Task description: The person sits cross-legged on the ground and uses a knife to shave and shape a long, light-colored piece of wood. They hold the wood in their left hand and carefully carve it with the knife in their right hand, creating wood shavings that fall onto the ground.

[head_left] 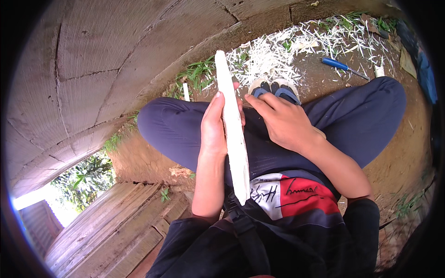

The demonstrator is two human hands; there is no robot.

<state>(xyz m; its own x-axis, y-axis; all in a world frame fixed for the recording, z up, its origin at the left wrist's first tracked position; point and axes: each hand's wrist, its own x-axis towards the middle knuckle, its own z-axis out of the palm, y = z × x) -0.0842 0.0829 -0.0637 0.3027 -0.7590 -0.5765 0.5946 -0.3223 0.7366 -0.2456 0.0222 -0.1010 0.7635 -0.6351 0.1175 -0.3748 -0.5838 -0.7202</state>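
My left hand [213, 127] grips a long, pale peeled stick of wood [234, 139], its thumb on the near side and fingertips showing past the right edge. The stick is held lengthwise, its narrower end pointing away from me and its wider, rough end near my chest. To its right, my right hand [288, 121] hovers over my lap, back of the hand up. Its fingers are bent, with the index finger reaching toward the stick, apart from it. A small tan bit shows by the wrist; what the palm holds, if anything, is hidden.
White shavings [273, 58] cover the ground ahead, by a pair of sandals [289, 94]. A blue-handled tool with a metal shaft [334, 64] lies beyond my right knee. A cracked wall [102, 60] rises at the left; wooden planks [111, 222] stand at lower left.
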